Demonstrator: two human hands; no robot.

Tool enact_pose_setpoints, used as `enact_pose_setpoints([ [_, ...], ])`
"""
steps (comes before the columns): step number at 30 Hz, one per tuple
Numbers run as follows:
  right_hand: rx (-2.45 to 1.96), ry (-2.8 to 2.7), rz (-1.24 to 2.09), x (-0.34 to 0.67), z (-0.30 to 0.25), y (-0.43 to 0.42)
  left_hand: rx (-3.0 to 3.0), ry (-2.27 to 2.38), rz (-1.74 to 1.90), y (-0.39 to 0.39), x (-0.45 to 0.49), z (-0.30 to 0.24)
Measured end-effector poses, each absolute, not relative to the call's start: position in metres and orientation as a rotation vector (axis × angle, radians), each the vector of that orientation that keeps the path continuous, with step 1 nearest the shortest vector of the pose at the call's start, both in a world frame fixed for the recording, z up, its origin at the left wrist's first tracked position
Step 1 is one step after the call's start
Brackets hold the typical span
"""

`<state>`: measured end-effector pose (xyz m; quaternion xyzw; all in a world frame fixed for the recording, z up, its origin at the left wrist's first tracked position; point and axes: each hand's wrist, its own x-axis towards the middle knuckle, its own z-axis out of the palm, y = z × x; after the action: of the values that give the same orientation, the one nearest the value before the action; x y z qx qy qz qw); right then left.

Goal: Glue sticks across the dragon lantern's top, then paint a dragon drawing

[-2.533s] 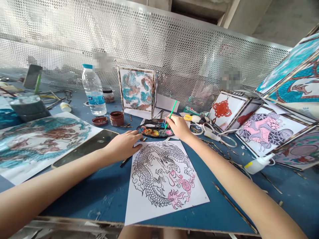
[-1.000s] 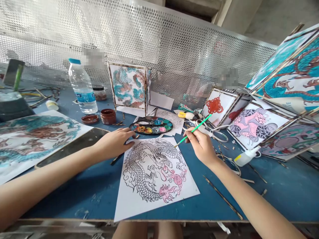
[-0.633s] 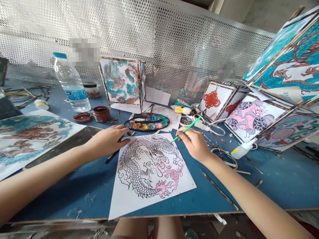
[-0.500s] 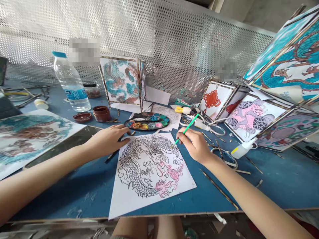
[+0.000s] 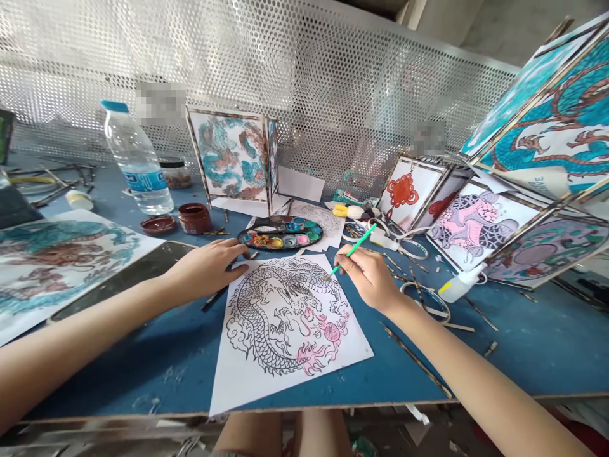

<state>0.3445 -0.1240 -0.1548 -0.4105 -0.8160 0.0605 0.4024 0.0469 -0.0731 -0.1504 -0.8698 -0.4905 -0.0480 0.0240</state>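
Note:
A sheet of paper (image 5: pixel 290 330) with a black line drawing of a coiled dragon lies before me on the blue table. Pink covers parts of its lower right. In my right hand (image 5: pixel 373 279) is a green paintbrush (image 5: pixel 359 243), its tip at the dragon's body near the sheet's upper right. My left hand (image 5: pixel 209 266) lies with fingers apart by the upper left edge, thumb touching the paper and holding nothing. Just beyond it sits an oval paint palette (image 5: pixel 247 236) with several colours in its wells.
Behind the left hand stand an open brown paint jar (image 5: pixel 194 219), its lid (image 5: pixel 158 224) and a water bottle (image 5: pixel 143 168). A painted lantern (image 5: pixel 231 155) is at the back. Rightward are more lanterns (image 5: pixel 480 222), a glue bottle (image 5: pixel 461 284), tape rings (image 5: pixel 425 301) and thin sticks (image 5: pixel 416 362).
The brush tip and right hand have shifted very slightly left and up along the dragon's body. The left hand has stayed in place.

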Motion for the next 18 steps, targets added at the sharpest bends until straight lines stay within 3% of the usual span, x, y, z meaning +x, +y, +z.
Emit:
enact_pose_setpoints([
  [18,-0.942,-1.993,0.252,0.3401,-0.1553,-0.1332,-2.688,-1.517,-0.138,-0.0752,0.0474,-0.1478],
])
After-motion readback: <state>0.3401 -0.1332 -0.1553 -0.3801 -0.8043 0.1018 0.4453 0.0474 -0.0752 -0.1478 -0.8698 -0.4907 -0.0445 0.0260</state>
